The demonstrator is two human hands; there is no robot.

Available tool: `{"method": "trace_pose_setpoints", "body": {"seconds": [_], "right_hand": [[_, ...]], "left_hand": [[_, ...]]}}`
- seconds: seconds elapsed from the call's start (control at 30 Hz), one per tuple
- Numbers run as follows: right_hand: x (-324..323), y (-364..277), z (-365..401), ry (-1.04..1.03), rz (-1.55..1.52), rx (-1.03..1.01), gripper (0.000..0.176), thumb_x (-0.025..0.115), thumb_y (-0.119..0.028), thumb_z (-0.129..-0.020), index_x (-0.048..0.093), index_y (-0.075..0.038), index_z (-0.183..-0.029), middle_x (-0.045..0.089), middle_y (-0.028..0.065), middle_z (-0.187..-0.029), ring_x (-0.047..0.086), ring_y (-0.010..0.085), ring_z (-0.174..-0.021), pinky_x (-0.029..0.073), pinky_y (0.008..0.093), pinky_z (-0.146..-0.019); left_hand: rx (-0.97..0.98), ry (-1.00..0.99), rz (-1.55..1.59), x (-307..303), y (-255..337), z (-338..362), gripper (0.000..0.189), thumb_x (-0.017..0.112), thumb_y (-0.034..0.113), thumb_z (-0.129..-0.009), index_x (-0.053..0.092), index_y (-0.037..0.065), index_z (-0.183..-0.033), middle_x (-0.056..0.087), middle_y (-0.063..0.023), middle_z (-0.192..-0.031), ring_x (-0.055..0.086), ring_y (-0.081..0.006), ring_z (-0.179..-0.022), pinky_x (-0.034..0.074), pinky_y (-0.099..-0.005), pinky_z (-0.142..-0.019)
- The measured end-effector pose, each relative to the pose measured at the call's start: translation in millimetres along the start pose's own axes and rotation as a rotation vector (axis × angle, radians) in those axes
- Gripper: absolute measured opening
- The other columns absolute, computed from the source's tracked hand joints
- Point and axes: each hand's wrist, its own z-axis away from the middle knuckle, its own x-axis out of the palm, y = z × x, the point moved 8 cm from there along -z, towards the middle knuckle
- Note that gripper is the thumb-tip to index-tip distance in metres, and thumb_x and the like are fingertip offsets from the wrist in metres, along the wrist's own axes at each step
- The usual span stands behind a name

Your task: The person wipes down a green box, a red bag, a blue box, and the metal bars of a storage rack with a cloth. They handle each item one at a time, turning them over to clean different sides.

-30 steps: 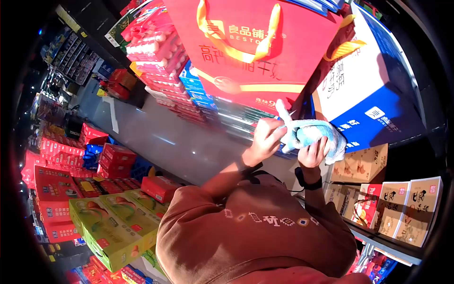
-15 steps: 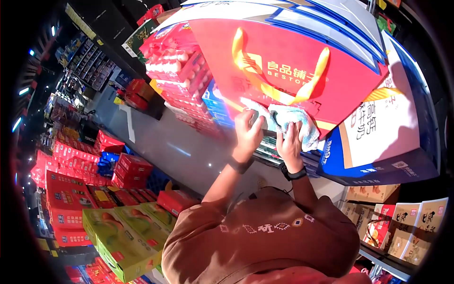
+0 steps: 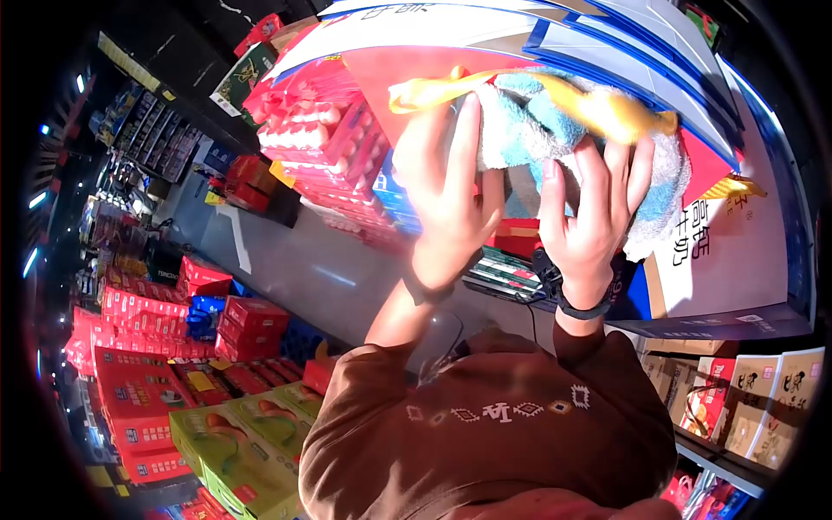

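Observation:
A fluffy blue, white and grey towel (image 3: 529,121) is bunched against the front of a large red gift box (image 3: 377,74), covering its printing. My left hand (image 3: 446,191) has its fingers stretched up along the towel's left edge, with the edge between forefinger and thumb; glare washes out part of the hand. With fingers bent over its lower middle, my right hand (image 3: 598,204) presses and grips the towel. The box's yellow ribbon handle (image 3: 598,108) crosses over the towel and the right fingertips. A dark band is on each wrist.
Stacked red cartons (image 3: 325,147) stand left of the gift box. A blue and white milk box (image 3: 728,260) is at the right, above brown cartons (image 3: 763,407) on a shelf. Green boxes (image 3: 251,442) and red boxes (image 3: 139,407) fill the lower left beside the grey floor (image 3: 295,260).
Both hands have moved up the red box with the towel and look larger and closer. The towel has spread wider, and the ribbon handle has been pushed up over it.

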Motion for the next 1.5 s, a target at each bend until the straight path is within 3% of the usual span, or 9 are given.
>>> {"method": "trace_pose_setpoints", "body": {"seconds": [0.2,0.4,0.43,0.63,0.77,0.8,0.93,1.43,1.5], "right_hand": [[21.2,14.1,58.3,-0.102,0.038,0.010,0.034,0.070,-0.011,-0.083,0.061,-0.004,-0.115,0.057,0.0203,-0.124,0.055,0.0388,-0.114,0.044,0.0481,-0.094],[38.5,20.1,130.9,-0.306,-0.024,0.049,0.045,0.067,-0.003,-0.082,0.055,-0.003,-0.125,0.059,0.0130,-0.119,0.059,0.0322,-0.108,0.051,0.0384,-0.089],[43.9,21.1,141.6,-0.391,-0.008,0.055,0.039,0.072,-0.011,-0.084,0.056,-0.005,-0.119,0.055,0.0249,-0.117,0.056,0.0436,-0.103,0.046,0.0477,-0.088],[46.2,19.7,121.2,-0.330,0.008,0.014,0.044,0.069,-0.008,-0.083,0.058,-0.005,-0.125,0.060,0.0209,-0.118,0.060,0.0348,-0.109,0.050,0.0399,-0.091],[39.2,2.5,63.7,-0.142,0.027,-0.061,0.039,0.069,-0.010,-0.084,0.061,-0.005,-0.121,0.055,0.0235,-0.127,0.056,0.0417,-0.112,0.047,0.0470,-0.093],[44.5,6.6,63.7,-0.142,0.035,-0.033,0.036,0.069,-0.016,-0.086,0.062,-0.004,-0.120,0.044,0.0286,-0.140,0.042,0.0469,-0.126,0.032,0.0520,-0.105],[41.5,-13.0,23.4,-0.094,0.052,-0.032,0.043,0.068,-0.017,-0.087,0.057,0.002,-0.125,0.038,0.0290,-0.145,0.027,0.0525,-0.136,0.023,0.0552,-0.112],[115.5,-14.2,186.4,-0.279,0.209,0.077,0.041,0.069,-0.016,-0.085,0.053,0.006,-0.116,0.048,0.0388,-0.120,0.042,0.0603,-0.115,0.034,0.0639,-0.100],[124.2,-37.4,179.9,-0.321,0.306,-0.113,0.040,0.068,-0.017,-0.085,0.053,0.009,-0.112,0.044,0.0436,-0.124,0.040,0.0627,-0.118,0.034,0.0646,-0.101]], "left_hand": [[-0.063,-0.180,0.006,10.6,-9.2,45.6,0.071,0.076,0.010,-0.070,0.050,-0.005,-0.134,0.037,-0.0251,-0.139,0.038,-0.0398,-0.126,0.034,-0.0457,-0.103],[-0.168,-0.202,0.018,19.7,-31.6,124.2,0.073,0.074,0.000,-0.061,0.053,-0.003,-0.131,0.036,-0.0220,-0.133,0.039,-0.0377,-0.125,0.036,-0.0450,-0.103],[-0.175,-0.198,0.004,20.8,-31.1,131.6,0.074,0.074,-0.001,-0.060,0.054,-0.003,-0.131,0.036,-0.0216,-0.132,0.039,-0.0374,-0.124,0.036,-0.0447,-0.103],[-0.205,-0.219,-0.048,25.0,-30.6,121.8,0.082,0.073,0.002,-0.061,0.045,-0.004,-0.138,0.027,-0.0259,-0.140,0.031,-0.0420,-0.129,0.032,-0.0491,-0.106],[-0.168,0.025,-0.010,14.6,-33.6,74.9,0.069,0.075,0.012,-0.072,0.048,-0.005,-0.134,0.037,-0.0313,-0.135,0.039,-0.0465,-0.120,0.032,-0.0526,-0.099],[-0.161,0.025,-0.011,10.8,-35.2,62.0,0.069,0.075,0.012,-0.073,0.048,-0.005,-0.134,0.037,-0.0312,-0.135,0.040,-0.0463,-0.119,0.032,-0.0522,-0.099],[-0.114,0.058,-0.032,-7.3,-44.2,16.8,0.068,0.074,0.014,-0.072,0.051,-0.004,-0.133,0.042,-0.0279,-0.132,0.043,-0.0423,-0.117,0.032,-0.0495,-0.097],[-0.255,-0.138,0.255,5.1,-101.3,159.8,0.069,0.069,0.000,-0.062,0.057,0.002,-0.130,0.046,-0.0232,-0.134,0.047,-0.0392,-0.121,0.036,-0.0505,-0.099],[-0.276,-0.154,0.308,2.0,-107.8,165.4,0.064,0.067,-0.002,-0.063,0.059,0.001,-0.126,0.050,-0.0231,-0.132,0.051,-0.0376,-0.117,0.037,-0.0480,-0.097]]}}
